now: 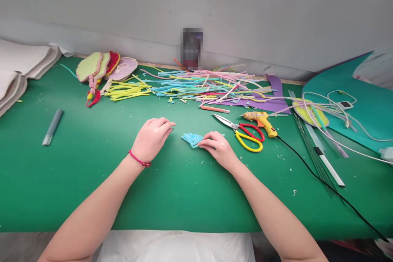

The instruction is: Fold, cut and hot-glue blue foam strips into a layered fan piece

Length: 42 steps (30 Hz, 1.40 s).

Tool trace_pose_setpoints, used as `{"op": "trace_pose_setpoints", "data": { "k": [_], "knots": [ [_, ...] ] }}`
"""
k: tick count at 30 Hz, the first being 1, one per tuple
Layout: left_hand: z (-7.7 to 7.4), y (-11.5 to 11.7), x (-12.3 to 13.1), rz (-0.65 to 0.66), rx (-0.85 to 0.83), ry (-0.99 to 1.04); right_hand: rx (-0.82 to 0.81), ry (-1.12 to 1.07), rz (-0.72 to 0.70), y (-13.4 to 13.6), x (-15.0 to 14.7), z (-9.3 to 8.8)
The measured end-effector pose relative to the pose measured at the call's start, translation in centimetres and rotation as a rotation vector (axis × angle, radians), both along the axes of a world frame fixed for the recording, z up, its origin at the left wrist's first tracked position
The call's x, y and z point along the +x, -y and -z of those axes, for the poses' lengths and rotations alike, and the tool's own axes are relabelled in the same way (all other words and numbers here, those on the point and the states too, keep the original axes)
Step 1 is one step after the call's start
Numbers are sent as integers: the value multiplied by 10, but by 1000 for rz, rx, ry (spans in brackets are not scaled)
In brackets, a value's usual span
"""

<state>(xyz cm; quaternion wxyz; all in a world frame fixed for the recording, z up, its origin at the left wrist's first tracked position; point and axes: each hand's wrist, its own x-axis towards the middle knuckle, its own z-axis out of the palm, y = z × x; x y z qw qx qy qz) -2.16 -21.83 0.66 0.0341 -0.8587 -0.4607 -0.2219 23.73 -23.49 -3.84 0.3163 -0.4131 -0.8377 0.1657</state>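
Note:
A small light-blue fan-shaped piece (192, 139), made of thin strips laid in a V pattern, lies on the green table. At its right edge, my right hand (218, 150) pinches it between thumb and fingers. To the left and slightly above the piece, my left hand (154, 138) is raised with its fingertips pressed together. Whether anything tiny sits between those fingertips I cannot make out. Scissors (238, 129) with one red and one yellow handle rest just right of my right hand, blades pointing left. Beside them lies a yellow hot glue gun (260, 122).
A heap of coloured fuzzy strips (202, 86) spreads along the back. Fan-shaped pieces with tassels (89, 67) lie at the back left. A grey tube (53, 127) is far left. The glue gun's black cord (313, 177), thin wires (310, 151) and a white cable (344, 141) cross the right side.

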Motion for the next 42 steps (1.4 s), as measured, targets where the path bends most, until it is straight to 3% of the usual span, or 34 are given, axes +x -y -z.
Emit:
{"op": "trace_pose_setpoints", "data": {
  "k": [3, 11, 18, 26, 35, 42],
  "knots": [
    [-1, 10, 10, 20, 30, 25, 27, 41, -33, -2, -2, 2],
    [14, 30, 43, 315, -12, -66, 52, -4, -101, -1, 0, -4],
    [25, 26, 43, 307, 20, -86, 33, -17, -87, 2, -4, -4],
    [22, 28, 45, 213, 51, -88, -52, -75, 142, 20, -15, -15],
    [18, 27, 41, 229, 129, -124, -129, -70, 113, 23, -11, -24],
    [10, 35, 47, 198, 122, -61, -174, -16, 140, 24, -12, -15]
  ]
}}
